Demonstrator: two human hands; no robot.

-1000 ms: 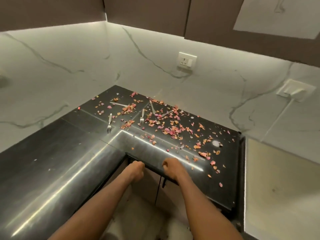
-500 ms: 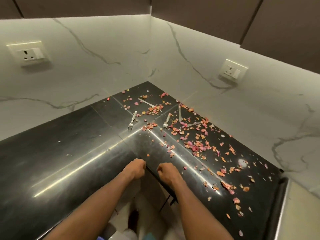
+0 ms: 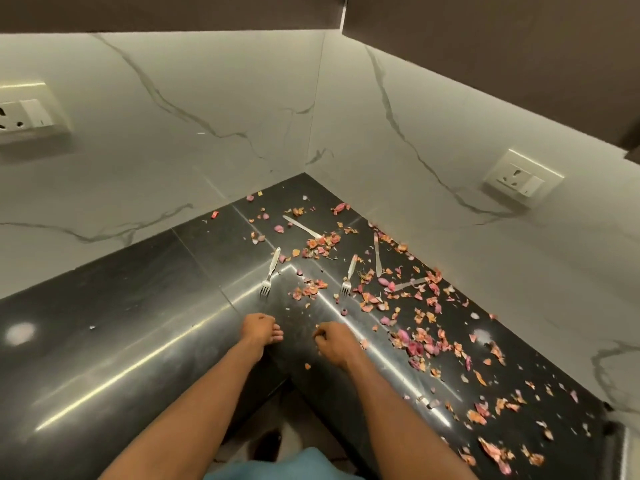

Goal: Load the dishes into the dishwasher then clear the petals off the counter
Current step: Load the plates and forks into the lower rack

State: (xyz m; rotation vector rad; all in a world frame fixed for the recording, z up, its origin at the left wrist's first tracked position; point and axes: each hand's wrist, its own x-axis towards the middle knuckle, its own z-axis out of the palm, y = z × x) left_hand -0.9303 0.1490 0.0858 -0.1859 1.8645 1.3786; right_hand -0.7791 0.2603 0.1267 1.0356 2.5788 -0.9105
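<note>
Black polished stone is forming the L-shaped surface (image 3: 104,358) that is filling the lower frame, wrapping into a corner just above centre. Both bare forearms are reaching up from the bottom edge toward the inner bend of that surface. The left hand (image 3: 260,330) is lying just left of centre, its fingers curled downward with the fingertips pointing right and nothing in them that I can see. The right hand (image 3: 335,342) is sitting just right of centre, knuckles up, its fingers drawn in toward the palm in a loose clench; whether it is pinching anything is impossible to tell from here. The two hands are staying apart, a strip of dark stone showing between them.

Dried pink and orange petals (image 3: 422,344) are lying scattered from the corner down along the right arm of the surface to the lower right of the frame, thickest right of the right hand. Among them, above the hands, two forks are lying with tines toward the viewer: the left fork (image 3: 270,272) and the right fork (image 3: 349,275). Further back, a knife (image 3: 301,226) is lying near the corner, another knife (image 3: 377,254) is pointing along the right wall, and a third utensil (image 3: 407,284) is half buried in petals.

Two wall sockets, one (image 3: 26,114) at far left and one (image 3: 523,176) at right, are sitting in the marble backsplash.
</note>
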